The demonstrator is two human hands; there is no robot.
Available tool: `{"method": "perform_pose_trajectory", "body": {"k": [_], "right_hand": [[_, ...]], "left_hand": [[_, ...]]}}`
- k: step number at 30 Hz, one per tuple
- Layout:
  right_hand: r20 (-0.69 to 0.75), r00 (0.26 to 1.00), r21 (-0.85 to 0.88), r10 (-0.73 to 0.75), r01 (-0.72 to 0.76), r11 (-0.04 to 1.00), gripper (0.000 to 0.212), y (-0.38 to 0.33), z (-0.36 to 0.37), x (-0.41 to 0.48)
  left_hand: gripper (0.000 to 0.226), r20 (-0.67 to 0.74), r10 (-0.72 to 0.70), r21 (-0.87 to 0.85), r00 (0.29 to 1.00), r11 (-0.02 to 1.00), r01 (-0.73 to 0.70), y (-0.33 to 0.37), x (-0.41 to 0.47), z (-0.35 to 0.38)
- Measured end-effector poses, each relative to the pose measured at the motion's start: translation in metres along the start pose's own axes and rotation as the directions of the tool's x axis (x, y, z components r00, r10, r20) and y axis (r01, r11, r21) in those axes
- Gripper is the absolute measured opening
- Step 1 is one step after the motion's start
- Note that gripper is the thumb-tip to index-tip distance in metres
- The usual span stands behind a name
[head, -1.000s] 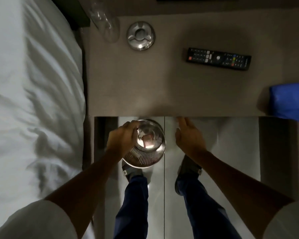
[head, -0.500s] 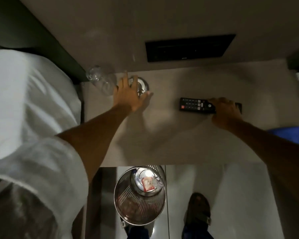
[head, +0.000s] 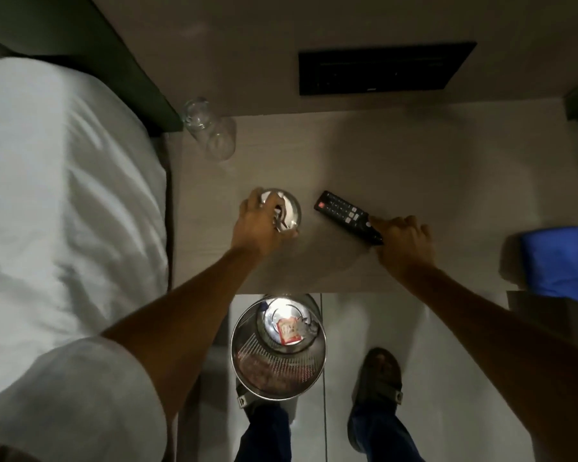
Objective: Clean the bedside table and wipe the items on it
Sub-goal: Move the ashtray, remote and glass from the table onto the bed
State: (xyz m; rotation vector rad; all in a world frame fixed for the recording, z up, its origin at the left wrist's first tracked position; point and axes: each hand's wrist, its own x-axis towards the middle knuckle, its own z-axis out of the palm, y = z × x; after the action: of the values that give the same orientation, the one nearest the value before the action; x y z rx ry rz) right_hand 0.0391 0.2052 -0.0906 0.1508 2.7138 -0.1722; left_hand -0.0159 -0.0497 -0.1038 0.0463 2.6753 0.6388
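Note:
The grey-brown bedside table [head: 414, 161] fills the middle of the view. My left hand [head: 259, 225] grips a round metal ashtray [head: 289, 211] over the table's front left part. My right hand [head: 402, 243] holds the near end of a black remote control [head: 342, 211], which points away to the upper left. Whether either item is lifted off the surface I cannot tell. A clear glass [head: 209, 130] stands at the table's back left corner. A folded blue cloth [head: 561, 263] lies at the right edge.
A perforated metal waste bin [head: 277, 365] with a red wrapper inside stands on the floor just before the table's front edge, between my feet. White bedding [head: 64, 211] lies to the left. A black panel [head: 384, 68] is set in the wall behind.
Both hands pulled toward me from the back of the table. The ashtray and remote came along, and the remote has turned diagonal. Earlier, my left hand let go of the bin.

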Motion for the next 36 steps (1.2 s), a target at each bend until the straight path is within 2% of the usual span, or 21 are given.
{"method": "perform_pose_trajectory", "body": {"k": [2,4,7,9,13,16,18,22,26,28,30,33,35,36], "right_hand": [[0.04,0.998,0.058,0.039,-0.041,0.997,0.059,-0.016,0.002,-0.01],[0.057,0.995,0.191,0.083,-0.093,0.977,0.062,-0.03,0.002,-0.022],[0.111,0.984,0.438,0.142,-0.176,0.882,0.075,-0.056,-0.005,-0.039],[0.11,0.984,0.523,0.142,-0.179,0.833,0.082,-0.081,-0.013,-0.047],[0.016,1.0,0.612,0.024,-0.029,0.79,0.075,-0.148,-0.04,-0.052],[-0.069,0.992,0.655,-0.107,0.126,0.745,0.06,-0.211,-0.063,-0.059],[-0.135,0.976,0.657,-0.173,0.219,0.721,0.05,-0.253,-0.077,-0.067],[-0.152,0.922,0.65,-0.355,0.364,0.667,0.049,-0.349,-0.095,-0.096],[-0.152,0.867,0.571,-0.474,0.469,0.674,0.052,-0.435,-0.093,-0.134],[-0.19,0.83,0.512,-0.524,0.539,0.669,0.05,-0.463,-0.082,-0.148],[-0.226,0.767,0.396,-0.6,0.635,0.663,0.052,-0.485,-0.07,-0.157],[-0.197,0.685,0.234,-0.701,0.727,0.645,0.059,-0.502,-0.062,-0.157],[-0.188,0.678,0.275,-0.711,0.731,0.625,0.058,-0.503,-0.058,-0.15],[-0.228,0.68,0.314,-0.697,0.729,0.608,0.054,-0.499,-0.058,-0.145]], "left_hand": [[0.08,-0.017,0.004,-0.005,1.0,1.0,-0.004,-0.005,-0.022,0.0],[0.081,-0.081,0.021,-0.016,0.996,1.0,-0.022,-0.011,-0.047,-0.006],[0.079,-0.227,0.044,0.011,0.973,0.999,-0.043,-0.026,-0.084,-0.028],[0.079,-0.296,0.024,0.007,0.955,1.0,-0.023,-0.039,-0.107,-0.049],[0.079,-0.434,0.008,-0.019,0.901,1.0,-0.018,-0.062,-0.153,-0.09],[0.08,-0.537,-0.015,-0.039,0.844,0.999,-0.007,-0.082,-0.18,-0.126],[0.081,-0.61,-0.055,-0.054,0.791,0.998,0.029,-0.099,-0.197,-0.151],[0.079,-0.77,-0.233,-0.132,0.594,0.969,0.21,-0.155,-0.238,-0.192],[0.088,-0.743,-0.484,-0.287,0.461,0.854,0.434,-0.22,-0.283,-0.214],[0.092,-0.696,-0.567,-0.347,0.44,0.803,0.485,-0.24,-0.298,-0.216],[0.093,-0.652,-0.606,-0.387,0.456,0.783,0.486,-0.257,-0.312,-0.216],[0.084,-0.607,-0.596,-0.396,0.526,0.801,0.45,-0.274,-0.324,-0.216],[0.078,-0.616,-0.586,-0.354,0.526,0.803,0.479,-0.279,-0.326,-0.214],[0.079,-0.634,-0.579,-0.314,0.512,0.798,0.514,-0.278,-0.326,-0.212]]}}
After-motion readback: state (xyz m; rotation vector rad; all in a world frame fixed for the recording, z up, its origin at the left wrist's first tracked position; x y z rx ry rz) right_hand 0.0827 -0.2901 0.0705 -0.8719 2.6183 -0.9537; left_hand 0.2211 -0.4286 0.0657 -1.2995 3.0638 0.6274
